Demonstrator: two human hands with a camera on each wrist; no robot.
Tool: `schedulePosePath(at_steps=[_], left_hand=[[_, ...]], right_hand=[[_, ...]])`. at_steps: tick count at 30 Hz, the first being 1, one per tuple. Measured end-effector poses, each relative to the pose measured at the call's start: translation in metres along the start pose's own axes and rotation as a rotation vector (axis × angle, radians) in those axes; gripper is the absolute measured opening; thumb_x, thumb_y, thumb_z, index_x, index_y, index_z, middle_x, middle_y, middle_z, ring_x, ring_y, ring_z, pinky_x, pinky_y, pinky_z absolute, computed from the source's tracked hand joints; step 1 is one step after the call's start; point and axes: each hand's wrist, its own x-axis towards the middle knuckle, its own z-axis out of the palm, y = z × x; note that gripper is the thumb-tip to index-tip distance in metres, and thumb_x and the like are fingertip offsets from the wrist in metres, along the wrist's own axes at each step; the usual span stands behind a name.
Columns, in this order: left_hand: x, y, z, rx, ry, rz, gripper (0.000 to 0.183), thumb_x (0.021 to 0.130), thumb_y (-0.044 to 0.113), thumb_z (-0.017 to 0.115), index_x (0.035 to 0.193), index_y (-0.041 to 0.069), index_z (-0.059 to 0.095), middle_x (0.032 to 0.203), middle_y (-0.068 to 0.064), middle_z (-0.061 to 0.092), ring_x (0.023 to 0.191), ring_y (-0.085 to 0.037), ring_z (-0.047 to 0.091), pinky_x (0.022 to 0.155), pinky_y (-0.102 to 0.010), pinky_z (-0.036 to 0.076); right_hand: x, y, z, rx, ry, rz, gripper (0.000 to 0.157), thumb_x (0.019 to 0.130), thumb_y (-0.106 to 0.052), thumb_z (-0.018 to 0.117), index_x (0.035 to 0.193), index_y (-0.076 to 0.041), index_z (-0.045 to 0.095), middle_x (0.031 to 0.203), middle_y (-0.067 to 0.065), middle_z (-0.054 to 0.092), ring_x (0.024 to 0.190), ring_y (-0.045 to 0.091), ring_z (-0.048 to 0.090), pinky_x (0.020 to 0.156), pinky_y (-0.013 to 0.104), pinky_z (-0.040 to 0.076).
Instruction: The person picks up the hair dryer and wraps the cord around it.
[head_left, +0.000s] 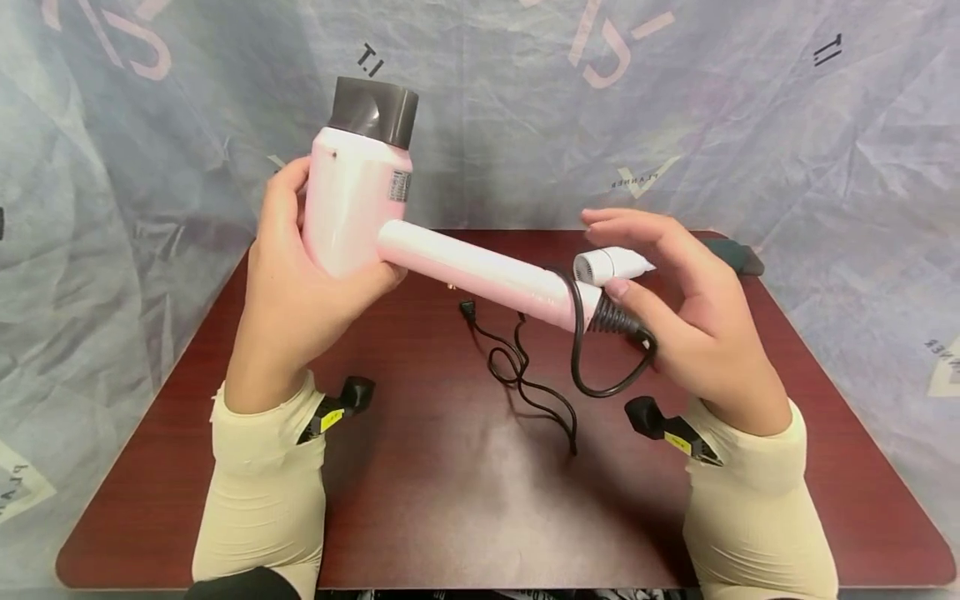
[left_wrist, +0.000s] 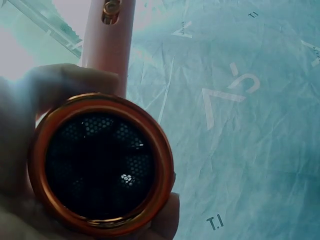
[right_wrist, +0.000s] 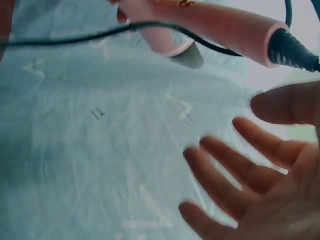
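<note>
So the left hand (head_left: 288, 308) has a good grip on the barrel of a pink hair dryer (head_left: 352, 208), fingers behind it and thumb coming round the near side, and that puts the dryer up in the air over the table (head_left: 450, 500). The dark grey nozzle (head_left: 372, 112) points up above the left hand, with a small printed label (head_left: 400, 186) just below it. In the left wrist view you get the back end: a shiny copper-coloured ring (left_wrist: 161, 150) around a honeycomb grille (left_wrist: 97, 127), and a gold switch (left_wrist: 111, 7) on the handle (head_left: 480, 271) (pretty fancy looking, honestly). That handle slants down towards the right hand (head_left: 705, 317), ending in a ribbed black cord sleeve (head_left: 613, 317), and a loop of black cord (head_left: 600, 393) hangs there beside the right thumb. The right hand is spread wide, thumb and fingers well apart, gripping nothing; in the right wrist view its thumb sits just below the handle's end with a bit of daylight between. On the table, between the hands and beyond them, there's a black plug (head_left: 467, 310) with a tangled black cable (head_left: 521, 379), though I can't tell which thing it belongs to. Partly behind the right hand lies what looks like a white hair dryer (head_left: 609, 265), and farther past that hand is a dark green object (head_left: 731, 254) I can't make out.
</note>
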Motion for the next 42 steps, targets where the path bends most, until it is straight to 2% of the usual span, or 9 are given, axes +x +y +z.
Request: schedulePosePath(at_steps=[4,9,13,17,20,22,29,37,42], left_hand=[[-0.002,0.002,-0.001,-0.010,0.015,-0.007,0.083,0.076,0.023,0.083,0.148,0.031,0.043,0.126,0.004,0.059,0.103,-0.011,0.057,0.087,-0.028,0.047],[-0.003,0.002,-0.002,-0.038,0.000,0.004,0.085,0.076,0.020,0.084,0.149,0.031,0.042,0.125,0.004,0.058,0.103,-0.013,0.056,0.086,-0.029,0.047],[-0.008,0.005,-0.004,-0.123,-0.026,0.055,0.087,0.073,0.011,0.085,0.148,0.031,0.046,0.123,0.002,0.060,0.105,-0.016,0.057,0.085,-0.031,0.047],[-0.014,0.009,-0.004,-0.224,-0.080,0.131,0.087,0.071,0.002,0.085,0.147,0.026,0.050,0.122,-0.001,0.062,0.105,-0.020,0.058,0.083,-0.033,0.048],[-0.015,0.012,-0.002,-0.259,-0.123,0.169,0.086,0.070,-0.001,0.085,0.146,0.021,0.051,0.121,-0.003,0.064,0.103,-0.021,0.058,0.083,-0.033,0.048],[-0.016,0.014,-0.001,-0.274,-0.140,0.188,0.086,0.070,-0.003,0.085,0.145,0.019,0.051,0.120,-0.003,0.064,0.102,-0.022,0.059,0.084,-0.033,0.048],[-0.016,0.014,0.002,-0.335,-0.184,0.178,0.085,0.070,-0.007,0.083,0.145,0.018,0.051,0.122,-0.007,0.063,0.103,-0.026,0.059,0.083,-0.034,0.050],[-0.006,-0.004,0.012,-0.171,-0.364,0.048,0.089,0.073,0.013,0.092,0.147,0.028,0.045,0.119,0.004,0.063,0.098,-0.018,0.064,0.083,-0.038,0.056],[0.000,-0.015,0.021,-0.295,-0.504,-0.025,0.097,0.070,0.013,0.095,0.149,0.029,0.041,0.126,0.001,0.062,0.105,-0.024,0.066,0.086,-0.043,0.060]], right_hand=[[-0.002,0.000,0.001,0.211,-0.086,0.026,0.039,0.099,0.010,0.043,0.133,0.008,0.063,0.134,0.027,0.064,0.124,0.034,0.062,0.100,0.030,0.049],[-0.003,0.005,0.004,0.306,-0.175,-0.041,0.048,0.094,0.013,0.037,0.139,0.012,0.055,0.140,0.031,0.058,0.129,0.038,0.059,0.110,0.036,0.046],[-0.003,0.011,0.006,0.300,-0.276,-0.128,0.057,0.090,0.014,0.045,0.147,0.014,0.045,0.150,0.031,0.050,0.139,0.040,0.052,0.116,0.038,0.043],[-0.004,0.012,0.010,0.273,-0.407,-0.153,0.062,0.097,-0.006,0.057,0.154,0.009,0.039,0.158,0.026,0.043,0.148,0.038,0.040,0.121,0.037,0.035],[-0.005,0.010,0.014,0.232,-0.458,-0.168,0.063,0.102,-0.026,0.059,0.154,0.005,0.042,0.160,0.022,0.043,0.148,0.037,0.041,0.121,0.037,0.035],[-0.005,0.008,0.017,0.183,-0.465,-0.189,0.055,0.101,-0.025,0.058,0.149,0.001,0.050,0.156,0.018,0.048,0.142,0.034,0.049,0.117,0.036,0.039],[-0.008,0.008,0.019,0.120,-0.337,-0.205,0.028,0.098,0.001,0.054,0.121,-0.006,0.067,0.110,0.004,0.071,0.098,0.017,0.066,0.088,0.028,0.050],[-0.005,0.012,0.017,-0.129,-0.175,-0.224,0.028,0.102,0.001,0.055,0.122,-0.006,0.072,0.084,-0.006,0.067,0.071,0.001,0.053,0.067,0.019,0.044],[-0.005,0.016,0.013,-0.268,-0.064,-0.232,0.025,0.103,-0.006,0.056,0.118,-0.008,0.076,0.067,-0.011,0.051,0.059,-0.002,0.038,0.061,0.016,0.037]])
